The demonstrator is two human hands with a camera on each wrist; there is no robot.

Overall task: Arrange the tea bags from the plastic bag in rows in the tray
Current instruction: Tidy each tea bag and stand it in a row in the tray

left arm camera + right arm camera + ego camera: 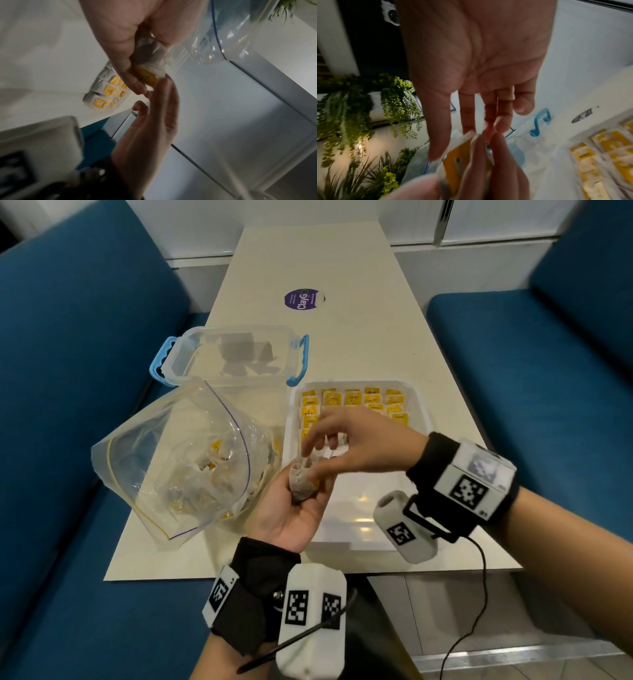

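Desk (359,337) space was left beyond the half-filled tray (423,419); one tea bag (301,482) was pinched by both hands, left (291,515) and right (359,446), beside the plastic bag (164,460).

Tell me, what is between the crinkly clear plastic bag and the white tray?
In the head view, the left hand sits between the clear plastic bag and the white tray, holding a tea bag.

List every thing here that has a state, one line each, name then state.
Plastic bag: open, on the table, tea bags left inside.
Tray: partly filled, tea bags in rows at its far end.
Clear container: lid off.
Tea bag: held over the tray's near edge.
Left hand: palm up, holding the tea bag.
Right hand: fingertips pinching it.
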